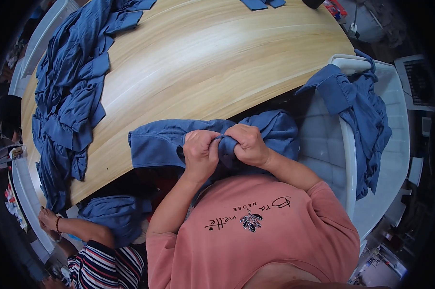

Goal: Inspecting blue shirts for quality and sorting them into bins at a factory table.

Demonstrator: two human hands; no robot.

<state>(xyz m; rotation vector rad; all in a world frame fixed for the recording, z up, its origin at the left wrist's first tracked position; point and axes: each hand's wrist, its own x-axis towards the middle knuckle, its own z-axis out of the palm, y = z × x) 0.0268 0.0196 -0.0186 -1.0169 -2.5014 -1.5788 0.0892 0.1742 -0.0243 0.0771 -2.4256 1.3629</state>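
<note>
Both hands, left hand (199,153) and right hand (248,144), pinch the blue garment (159,142) at the desk (203,62) near edge; grip evenly, close together

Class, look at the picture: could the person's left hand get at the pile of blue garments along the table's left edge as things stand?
Probably not straight away: the left hand and right hand both grip a blue garment; bare wooden table lies between it and the pile.

Light wooden table (217,62) — white plastic crate (352,144) at its right edge, evenly lit.
</note>
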